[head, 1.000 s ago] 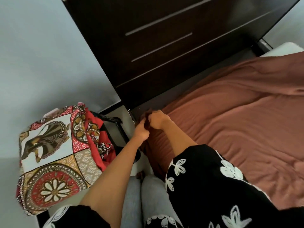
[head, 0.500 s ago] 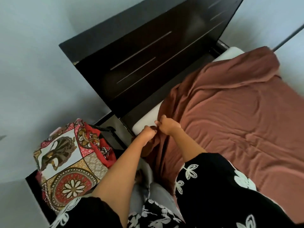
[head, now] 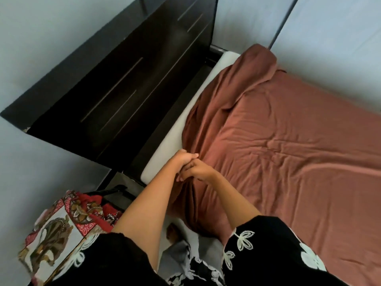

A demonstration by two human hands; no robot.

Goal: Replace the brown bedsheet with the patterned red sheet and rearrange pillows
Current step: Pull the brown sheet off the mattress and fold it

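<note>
Pale blue-grey walls (head: 51,38) (evenly lit) stand behind a dark headboard (head: 123,83).

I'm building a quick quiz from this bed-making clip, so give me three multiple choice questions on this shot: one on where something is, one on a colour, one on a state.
1. Where does the patterned red sheet lie?
A. spread on the mattress
B. folded beside the bed, at lower left
C. hung over the headboard

2. What colour is the bared mattress edge?
A. white
B. blue
C. black

3. How is the brown bedsheet along the headboard side?
A. tucked in flat
B. gone from the bed
C. pulled back and bunched

Answers: 1 B, it sits as a folded bundle off the bed. 2 A, a white strip shows next to the headboard. 3 C, both hands, left hand and right hand, grip its rumpled corner.
</note>
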